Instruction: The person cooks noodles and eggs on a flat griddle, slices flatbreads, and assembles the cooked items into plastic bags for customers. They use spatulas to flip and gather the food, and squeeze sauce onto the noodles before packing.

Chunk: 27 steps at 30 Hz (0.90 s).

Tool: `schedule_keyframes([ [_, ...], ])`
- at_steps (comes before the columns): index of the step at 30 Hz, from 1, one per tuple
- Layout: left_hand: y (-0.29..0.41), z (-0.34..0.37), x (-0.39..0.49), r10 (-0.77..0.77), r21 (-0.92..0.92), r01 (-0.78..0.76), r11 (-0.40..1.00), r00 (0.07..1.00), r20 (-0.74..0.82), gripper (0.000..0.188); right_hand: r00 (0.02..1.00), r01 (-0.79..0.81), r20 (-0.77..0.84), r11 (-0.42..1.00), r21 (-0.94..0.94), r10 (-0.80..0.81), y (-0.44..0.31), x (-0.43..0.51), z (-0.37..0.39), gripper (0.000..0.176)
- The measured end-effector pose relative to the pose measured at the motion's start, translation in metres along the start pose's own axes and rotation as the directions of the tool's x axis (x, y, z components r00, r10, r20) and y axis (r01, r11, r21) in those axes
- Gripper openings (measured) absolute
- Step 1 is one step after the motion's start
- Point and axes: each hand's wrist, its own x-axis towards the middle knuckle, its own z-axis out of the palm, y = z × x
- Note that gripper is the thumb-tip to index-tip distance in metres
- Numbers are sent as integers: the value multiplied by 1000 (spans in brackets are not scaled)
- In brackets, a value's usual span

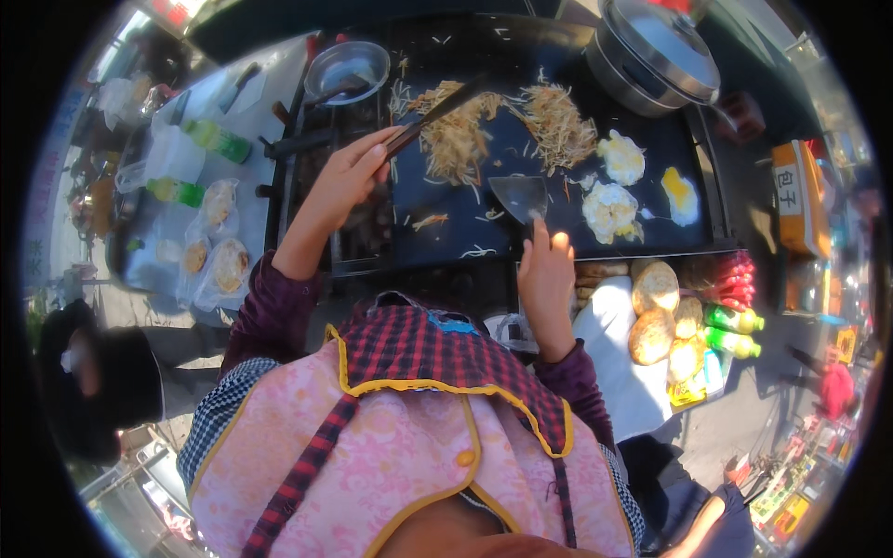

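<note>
My left hand (pixel 352 171) grips the wooden handle of a long, dark, narrow-bladed tool (pixel 453 101). Its blade slants over a pile of pale shredded food (pixel 457 150) on the black griddle (pixel 446 240). In my right hand (pixel 548 286) is a metal spatula (pixel 520 195), its broad blade low over the griddle, just below the gap between the piles. Right of that gap lies a second shredded pile (pixel 557 129). Two cooked eggs (pixel 621 157) (pixel 610 213) sit further right, and another egg with a bright yolk (pixel 679 197) is near the griddle's right edge.
A lidded steel pot (pixel 649 59) stands at the back right, a metal bowl (pixel 349 70) at the back left. Flatbreads (pixel 654 321) and green bottles (pixel 732 331) are at the near right. The left table (pixel 272 91) bears bottles and bagged flatbreads (pixel 229 265). A person (pixel 104 376) is at left.
</note>
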Motion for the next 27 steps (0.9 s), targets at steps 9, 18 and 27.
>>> schedule_keyframes([
  [9,-80,-64,-72,105,-42,-107,993,993,-47,43,987,147,113,912,-383,-111,-56,-14,54,47],
  [18,-153,-136,-168,486,424,-388,818,861,-151,62,804,-441,508,265,858,-308,-309,-40,121,42],
  [27,-276,-345,-250,391,799,205,565,786,-478,49,860,103,300,716,691,-413,-439,-83,272,27],
])
